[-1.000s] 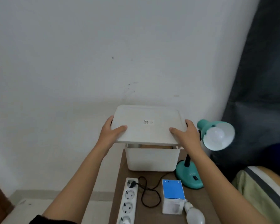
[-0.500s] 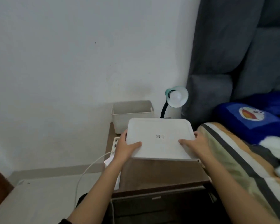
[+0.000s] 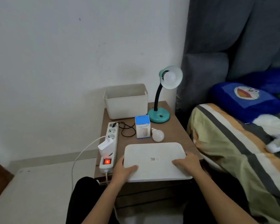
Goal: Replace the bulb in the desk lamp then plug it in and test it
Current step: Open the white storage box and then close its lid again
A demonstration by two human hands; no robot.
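A teal desk lamp [image 3: 159, 116] stands at the back right of the wooden bedside table [image 3: 176, 131], a white bulb [image 3: 169, 77] in its shade, unlit. A loose white bulb [image 3: 158, 135] lies beside a blue-and-white bulb box [image 3: 142, 128]. The lamp's black cord [image 3: 128, 129] runs to a white power strip [image 3: 109, 146] whose red switch glows. A white bin lid [image 3: 155, 160] rests at the table's front. My left hand [image 3: 124, 172] grips its left edge and my right hand [image 3: 187, 164] its right edge.
An open white storage bin [image 3: 125, 101] stands at the back of the table. A white charger [image 3: 105, 147] with a white cable sits in the strip. A bed with a striped blanket [image 3: 233, 143], blue pillow [image 3: 244, 101] and remote [image 3: 278, 143] lies right.
Both hands lifted the lid off the bin, carried it toward me and lowered it onto the table's front. The camera view pulled back and tilted down.
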